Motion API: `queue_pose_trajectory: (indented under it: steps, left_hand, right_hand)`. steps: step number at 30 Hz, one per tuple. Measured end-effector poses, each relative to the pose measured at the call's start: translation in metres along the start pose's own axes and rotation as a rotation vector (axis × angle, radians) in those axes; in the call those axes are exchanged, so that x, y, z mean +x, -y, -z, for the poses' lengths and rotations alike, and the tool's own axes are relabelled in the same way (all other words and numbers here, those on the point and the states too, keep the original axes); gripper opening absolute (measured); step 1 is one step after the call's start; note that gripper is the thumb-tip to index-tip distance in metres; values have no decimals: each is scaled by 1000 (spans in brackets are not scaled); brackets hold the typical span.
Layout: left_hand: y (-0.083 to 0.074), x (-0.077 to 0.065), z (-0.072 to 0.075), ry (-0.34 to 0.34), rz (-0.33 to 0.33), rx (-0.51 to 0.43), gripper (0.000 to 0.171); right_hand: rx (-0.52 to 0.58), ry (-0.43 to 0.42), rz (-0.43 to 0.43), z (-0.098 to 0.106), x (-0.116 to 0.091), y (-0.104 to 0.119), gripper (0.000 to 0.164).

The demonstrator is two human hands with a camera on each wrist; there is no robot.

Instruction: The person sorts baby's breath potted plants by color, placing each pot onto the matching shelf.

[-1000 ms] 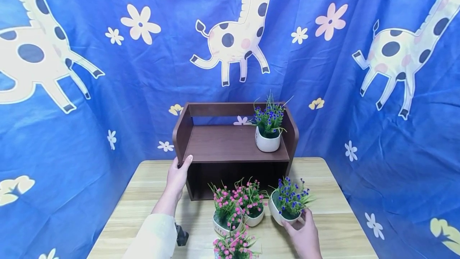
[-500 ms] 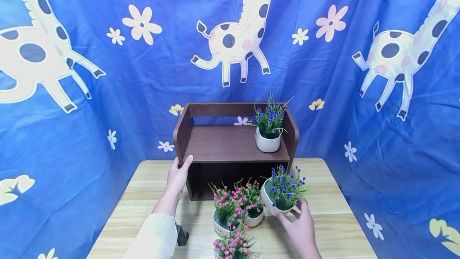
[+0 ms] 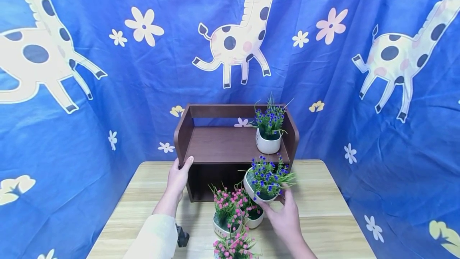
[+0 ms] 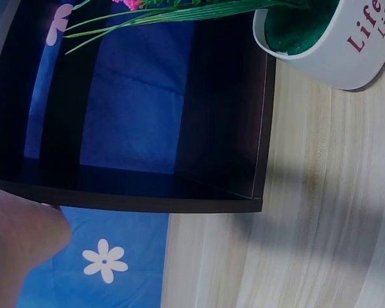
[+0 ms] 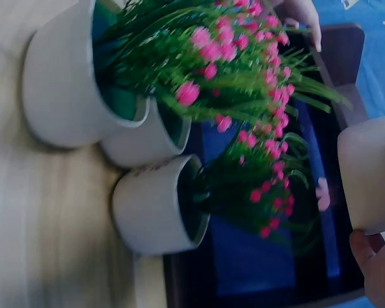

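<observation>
My left hand [image 3: 177, 177] grips the left side of a dark brown two-tier shelf [image 3: 219, 145], thumb over the front edge of its upper board. In my right hand [image 3: 285, 215] is a white pot with artificial blue flowers [image 3: 265, 177], tilted and raised in front of the shelf, below the upper board. The right wrist view shows fingertips on that pot's white wall [image 5: 369, 173]. A second blue-flowered pot [image 3: 268, 145] stands at the right end of the upper board. The left hand's other fingers are mostly hidden behind the side panel.
Three white pots of pink flowers stand on the wooden table before the shelf: a left one [image 3: 221, 231], a right one [image 3: 255, 222] partly covered by the raised pot, and a near one [image 3: 235, 247] cut off below. A blue giraffe-print curtain [image 3: 143, 79] surrounds the table.
My right hand has carried the blue-flowered pot up and to the left, from beside the pink pots to just under the upper board's front edge. My left hand has kept its grip on the shelf.
</observation>
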State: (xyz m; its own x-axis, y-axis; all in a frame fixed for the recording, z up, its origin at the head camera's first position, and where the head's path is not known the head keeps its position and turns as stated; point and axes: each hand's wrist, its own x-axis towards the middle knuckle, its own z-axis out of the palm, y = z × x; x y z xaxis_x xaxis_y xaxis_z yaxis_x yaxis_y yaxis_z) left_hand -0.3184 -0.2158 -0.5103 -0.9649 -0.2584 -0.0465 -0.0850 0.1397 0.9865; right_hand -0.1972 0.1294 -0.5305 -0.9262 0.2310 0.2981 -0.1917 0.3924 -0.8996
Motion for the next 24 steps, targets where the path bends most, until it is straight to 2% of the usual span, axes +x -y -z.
queue_pose_trajectory:
  steps: [2, 9, 17, 24]
  left_hand:
    - [1, 0, 0, 2, 1, -1, 73]
    - [1, 0, 1, -4, 0, -2, 74]
    - [1, 1, 0, 3, -1, -9, 75]
    - [1, 1, -1, -6, -4, -25, 70]
  right_hand:
    - [-11, -10, 31, -7, 2, 6, 80]
    - [60, -10, 114, -28, 10, 29, 78]
    - [13, -25, 194, -44, 23, 45, 80]
    - [-62, -25, 204, -55, 37, 47, 84]
